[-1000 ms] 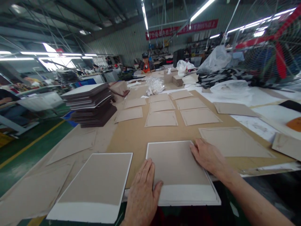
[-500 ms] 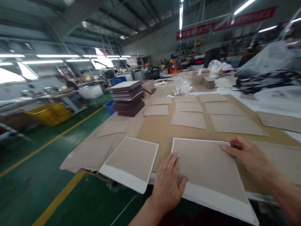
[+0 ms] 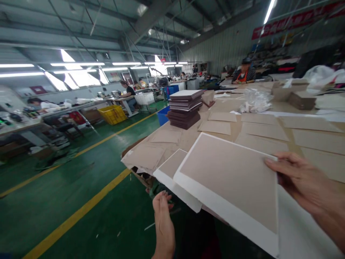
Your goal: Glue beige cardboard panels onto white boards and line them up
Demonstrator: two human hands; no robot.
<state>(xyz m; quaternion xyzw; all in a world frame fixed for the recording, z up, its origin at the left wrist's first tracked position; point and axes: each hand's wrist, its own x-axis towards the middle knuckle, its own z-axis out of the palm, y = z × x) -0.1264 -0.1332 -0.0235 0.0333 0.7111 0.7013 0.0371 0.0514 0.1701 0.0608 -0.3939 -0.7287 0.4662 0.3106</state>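
A beige panel with a white border (image 3: 231, 176) is lifted at a tilt above the table's near edge. My right hand (image 3: 302, 176) pinches its far right corner, thumb on top and fingers underneath. A second white-bordered panel (image 3: 172, 163) lies on the table corner, partly covered by the raised one. My left hand (image 3: 164, 219) is off the panels, in the air beyond the table edge, with its fingers extended and nothing held. Below the raised panel at the right, a white surface (image 3: 299, 223) shows; what it belongs to is hidden.
Several plain beige sheets (image 3: 265, 131) lie in rows on the table. A stack of dark brown panels (image 3: 184, 109) stands at its left edge, near a blue bin (image 3: 163, 116). Crumpled clear plastic (image 3: 256, 100) sits farther back. A person in an orange apron (image 3: 242, 75) is at the far end.
My right hand has raised the panel and carried it left over the second panel. My left hand has let go and moved left off the table. The view has turned left.
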